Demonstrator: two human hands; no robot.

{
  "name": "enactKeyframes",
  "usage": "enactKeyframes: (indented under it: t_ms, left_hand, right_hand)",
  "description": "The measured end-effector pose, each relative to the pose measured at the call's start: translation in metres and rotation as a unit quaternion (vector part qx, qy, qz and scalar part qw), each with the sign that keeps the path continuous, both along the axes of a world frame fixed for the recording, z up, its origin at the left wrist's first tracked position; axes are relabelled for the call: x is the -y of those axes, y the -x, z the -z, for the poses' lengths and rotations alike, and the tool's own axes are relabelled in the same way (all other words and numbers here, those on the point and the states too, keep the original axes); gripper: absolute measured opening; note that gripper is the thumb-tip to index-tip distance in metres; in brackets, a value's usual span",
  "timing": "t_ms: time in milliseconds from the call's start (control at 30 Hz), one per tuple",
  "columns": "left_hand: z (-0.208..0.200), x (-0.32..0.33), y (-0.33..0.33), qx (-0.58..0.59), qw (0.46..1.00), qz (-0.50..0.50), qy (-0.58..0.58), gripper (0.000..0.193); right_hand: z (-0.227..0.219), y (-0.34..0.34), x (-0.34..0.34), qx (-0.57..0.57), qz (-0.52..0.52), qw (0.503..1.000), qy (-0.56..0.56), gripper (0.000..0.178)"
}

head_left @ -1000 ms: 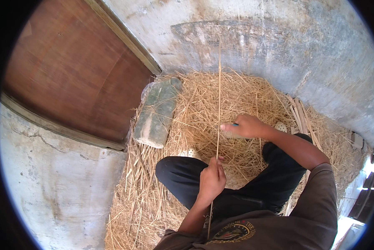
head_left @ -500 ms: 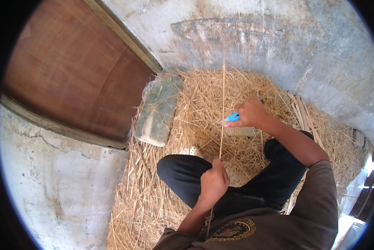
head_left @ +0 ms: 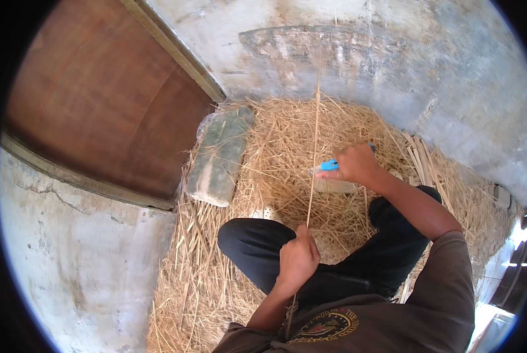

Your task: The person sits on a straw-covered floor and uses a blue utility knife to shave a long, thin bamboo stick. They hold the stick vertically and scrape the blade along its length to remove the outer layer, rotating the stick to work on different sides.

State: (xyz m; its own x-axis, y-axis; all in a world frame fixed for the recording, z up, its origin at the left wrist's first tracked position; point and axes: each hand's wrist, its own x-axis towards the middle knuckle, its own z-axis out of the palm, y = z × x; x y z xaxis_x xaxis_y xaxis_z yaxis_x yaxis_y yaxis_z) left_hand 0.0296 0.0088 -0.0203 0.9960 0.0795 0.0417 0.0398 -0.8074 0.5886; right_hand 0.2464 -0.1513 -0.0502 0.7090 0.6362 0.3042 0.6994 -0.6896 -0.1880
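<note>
Shirt (head_left: 387, 320): brown cloth, soft and creased, bearing a round printed emblem (head_left: 331, 325).
Trousers (head_left: 254, 238): dark, smooth fabric, bent at two wide-set knees.
Left hand (head_left: 298, 257): gripping now, fingers curled tight round the strip (head_left: 313, 191), low down between the knees.
Strip: pale, thin, running nearly straight from the shirt front, through that grip, up toward the wall (head_left: 404, 53); swollen at a knot-like joint, blurred at the far end.
Right hand (head_left: 356, 163): also closed, fingers wrapped round a blue tool (head_left: 329, 165), thumb pointing in toward the strip.
Blue tool: smooth, narrow, sitting right beside the strip; contact at the tip too small to tell.
Straw (head_left: 275, 159): dry, golden, tangled, spread thick underneath.
Slab (head_left: 219, 154): grey-green, rough, oblong, lying on the straw to the left.
Split sticks (head_left: 423, 160): long, flat, pale, bundled off to the right.
Wall: weathered plaster, stained, scuffed.
Door panel (head_left: 110, 100): brown, smooth-faced, framed in timber (head_left: 173, 50).
</note>
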Motion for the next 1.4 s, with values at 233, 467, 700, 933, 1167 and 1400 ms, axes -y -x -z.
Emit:
enactKeyframes:
  t_ms: [233,467,700,933,1167,1400]
  left_hand:
    - [-0.009,0.003,0.001,-0.029,1.0,-0.006,-0.005,0.023]
    - [-0.011,0.002,0.005,-0.018,0.999,-0.011,0.038,0.023]
    - [-0.006,0.006,0.003,0.014,1.0,0.02,-0.004,0.024]
    - [-0.01,0.005,0.012,0.002,1.0,0.013,0.016,0.026]
    - [-0.009,0.01,0.009,-0.005,1.0,-0.004,0.011,0.023]
    - [-0.011,0.012,0.006,-0.007,1.0,-0.002,-0.005,0.024]
  right_hand:
    - [0.002,-0.005,-0.006,-0.069,-0.009,0.997,-0.027,0.082]
    - [0.007,0.003,-0.003,-0.475,-0.001,0.873,-0.111,0.084]
    - [-0.002,-0.021,0.003,0.075,-0.005,0.997,-0.004,0.08]
    - [0.009,-0.013,0.008,-0.307,-0.064,0.945,-0.089,0.076]
    - [0.002,-0.016,0.014,0.139,-0.018,0.987,-0.073,0.069]
    - [0.003,-0.02,0.009,-0.05,0.004,0.998,-0.025,0.069]
